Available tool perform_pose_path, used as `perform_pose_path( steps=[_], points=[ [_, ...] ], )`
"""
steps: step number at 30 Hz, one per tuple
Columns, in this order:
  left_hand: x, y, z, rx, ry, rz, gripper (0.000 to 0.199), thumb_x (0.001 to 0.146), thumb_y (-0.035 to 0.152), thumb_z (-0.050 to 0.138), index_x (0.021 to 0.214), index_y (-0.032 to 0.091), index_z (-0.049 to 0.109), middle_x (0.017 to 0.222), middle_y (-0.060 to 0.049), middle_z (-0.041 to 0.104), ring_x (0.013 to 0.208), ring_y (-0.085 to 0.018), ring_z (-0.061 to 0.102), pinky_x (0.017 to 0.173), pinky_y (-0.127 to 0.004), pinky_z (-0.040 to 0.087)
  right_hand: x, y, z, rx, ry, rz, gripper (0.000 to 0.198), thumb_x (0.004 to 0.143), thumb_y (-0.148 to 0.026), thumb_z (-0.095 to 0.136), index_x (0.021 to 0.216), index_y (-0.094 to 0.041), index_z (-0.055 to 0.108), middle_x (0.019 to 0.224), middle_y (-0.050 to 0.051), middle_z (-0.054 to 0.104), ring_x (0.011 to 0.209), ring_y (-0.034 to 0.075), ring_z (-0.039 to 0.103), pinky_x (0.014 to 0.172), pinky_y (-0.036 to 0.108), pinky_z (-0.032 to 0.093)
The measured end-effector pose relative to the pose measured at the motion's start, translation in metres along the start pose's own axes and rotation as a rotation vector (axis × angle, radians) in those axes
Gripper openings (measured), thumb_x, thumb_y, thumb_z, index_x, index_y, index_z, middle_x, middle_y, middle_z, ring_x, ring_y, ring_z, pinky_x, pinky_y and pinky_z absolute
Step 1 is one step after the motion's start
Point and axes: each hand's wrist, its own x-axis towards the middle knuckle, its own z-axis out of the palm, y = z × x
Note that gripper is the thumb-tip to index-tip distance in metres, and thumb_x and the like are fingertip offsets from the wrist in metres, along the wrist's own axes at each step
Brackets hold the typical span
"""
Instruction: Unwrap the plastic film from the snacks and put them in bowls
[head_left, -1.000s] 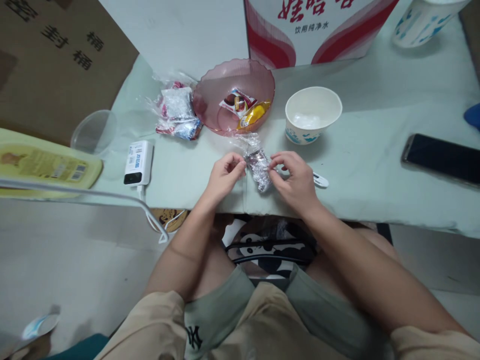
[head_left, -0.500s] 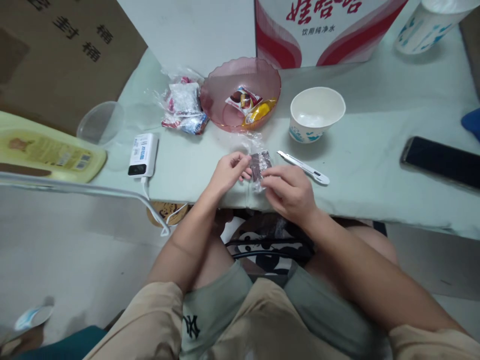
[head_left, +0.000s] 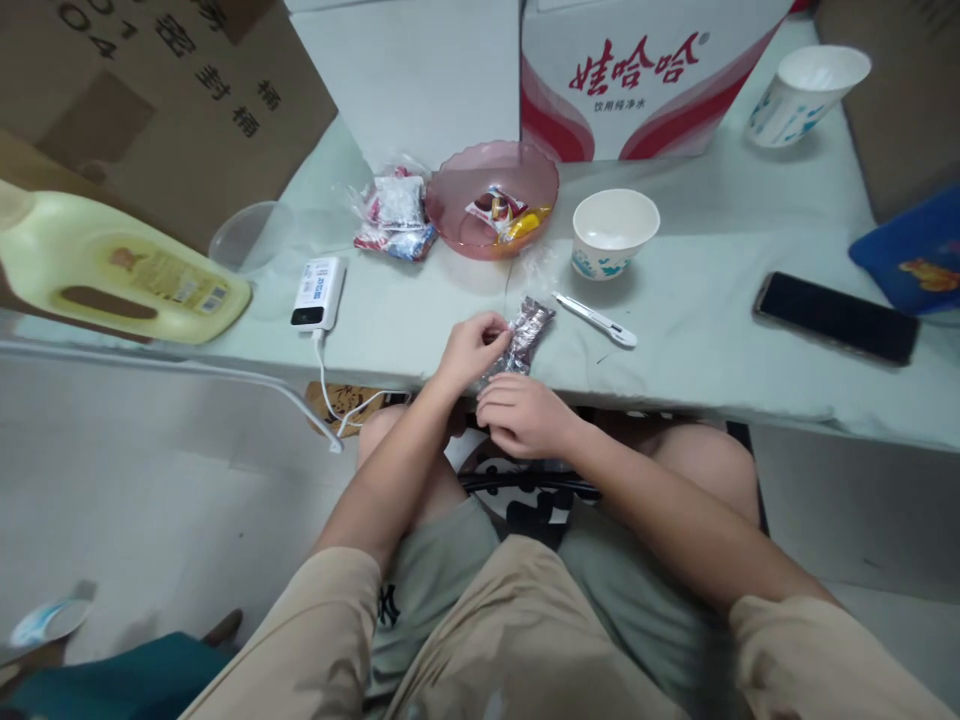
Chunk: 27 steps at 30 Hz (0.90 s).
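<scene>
A small dark brown packet (head_left: 531, 328) in shiny clear wrapping is at the table's front edge, held at a slant. My left hand (head_left: 472, 350) pinches its left side between thumb and fingers. Just below, my right hand (head_left: 525, 412) has its fingers bent together at the packet's lower end, where the wrapping is partly hidden. A white utility knife (head_left: 598, 320) lies right of the packet. Behind it is a pink scalloped bowl (head_left: 457, 205) with a few wrapped snacks, and a crumpled piece of clear film (head_left: 538, 265) lies in front of that bowl.
A paper cup (head_left: 611, 245) stands behind the knife, another paper cup (head_left: 802, 95) farther back. Left are bagged packets (head_left: 397, 215), a cabled power bank (head_left: 319, 292), a clear lid (head_left: 251, 238) and a yellow bottle (head_left: 172, 265). A phone (head_left: 836, 318) lies right; boxes (head_left: 637, 75) line the back.
The packet has turned from nearly flat to slanting up and right. My right hand has moved from its right side to its lower end. The camera view has shifted.
</scene>
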Motion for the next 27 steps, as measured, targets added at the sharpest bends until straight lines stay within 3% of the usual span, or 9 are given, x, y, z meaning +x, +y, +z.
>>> perform_pose_path(
  steps=[2,5,8,10,14,17,22,27],
  points=[
    [0.002,-0.001,0.0,-0.085,0.074,-0.048,0.011,0.078,0.027,0.068,0.077,0.017,0.064,0.069,0.002,0.065,0.067,-0.013,0.059,0.066,-0.025,0.046,-0.002,0.001,-0.008,-0.03,0.13,0.112,0.018,0.083,-0.014,0.052,0.083,-0.023,0.067,0.084,0.006,0.072,0.084,0.022,0.064,0.086,0.04,0.052],
    [0.005,-0.002,-0.002,-0.306,0.166,-0.153,0.015,0.08,0.029,0.067,0.077,0.018,0.057,0.072,0.001,0.068,0.066,-0.012,0.06,0.064,-0.024,0.046,-0.006,0.011,-0.018,-0.065,0.338,0.403,0.019,0.086,-0.016,0.05,0.09,-0.021,0.068,0.087,0.008,0.071,0.084,0.023,0.064,0.081,0.038,0.051],
    [0.005,0.0,-0.003,-0.446,0.194,-0.228,0.02,0.085,0.036,0.063,0.08,0.02,0.052,0.08,-0.002,0.071,0.068,-0.013,0.064,0.063,-0.024,0.047,-0.011,0.027,-0.023,-0.039,0.386,0.684,0.027,0.088,-0.021,0.051,0.108,-0.019,0.069,0.099,0.01,0.071,0.086,0.022,0.065,0.081,0.037,0.053],
    [0.004,0.002,-0.002,-0.355,0.163,-0.179,0.025,0.083,0.041,0.067,0.081,0.019,0.055,0.082,-0.002,0.071,0.071,-0.014,0.064,0.066,-0.025,0.048,-0.012,0.034,-0.022,-0.069,0.347,0.726,0.035,0.088,-0.024,0.053,0.119,-0.019,0.068,0.109,0.012,0.069,0.09,0.024,0.065,0.082,0.039,0.054],
    [0.005,0.004,0.001,-0.009,0.102,-0.051,0.027,0.075,0.042,0.076,0.079,0.017,0.064,0.074,0.0,0.066,0.071,-0.014,0.06,0.07,-0.026,0.046,-0.01,0.038,-0.022,-0.187,0.248,0.654,0.043,0.088,-0.025,0.054,0.128,-0.02,0.068,0.116,0.016,0.064,0.097,0.028,0.063,0.088,0.048,0.053],
    [0.011,0.004,0.001,-0.053,0.137,-0.073,0.023,0.081,0.039,0.069,0.074,0.018,0.062,0.067,0.002,0.064,0.064,-0.013,0.056,0.065,-0.026,0.045,-0.006,0.039,-0.025,-0.155,0.23,0.695,0.04,0.087,-0.026,0.055,0.125,-0.02,0.068,0.115,0.015,0.062,0.096,0.029,0.063,0.087,0.049,0.054],
    [0.018,0.012,-0.003,-0.57,0.1,-0.262,0.031,0.078,0.042,0.071,0.075,0.021,0.049,0.076,0.0,0.071,0.067,-0.014,0.064,0.067,-0.027,0.052,0.0,0.048,-0.025,0.157,0.373,0.804,0.036,0.088,-0.039,0.059,0.119,-0.021,0.059,0.121,0.015,0.062,0.103,0.028,0.065,0.094,0.049,0.053],
    [0.01,0.022,-0.007,-0.893,-0.076,-0.319,0.037,0.077,0.044,0.075,0.079,0.023,0.044,0.099,-0.005,0.076,0.098,-0.02,0.074,0.088,-0.036,0.057,0.006,0.051,-0.025,0.794,0.671,1.015,0.073,0.072,-0.057,0.076,0.128,-0.029,0.039,0.12,0.009,0.064,0.094,0.023,0.069,0.082,0.043,0.058]
  ],
)
